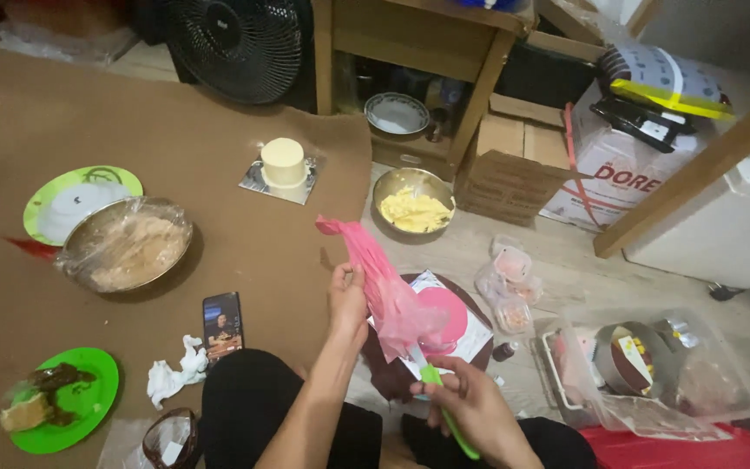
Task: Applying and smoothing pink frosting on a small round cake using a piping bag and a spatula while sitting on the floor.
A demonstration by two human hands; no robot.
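Fingers of the left hand (346,300) pinch a crinkled pink plastic bag (388,287) at its side, while the right hand (470,406) closes its grip on a green-handled knife (444,404) at the bag's lower tip. Beneath lies a round dark board (392,369). Beyond sit a metal bowl of yellow cream (413,201) and a brown mat (175,156).

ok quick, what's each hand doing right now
Left hand: closed on the pink piping bag.
Right hand: closed on the green-handled tool.
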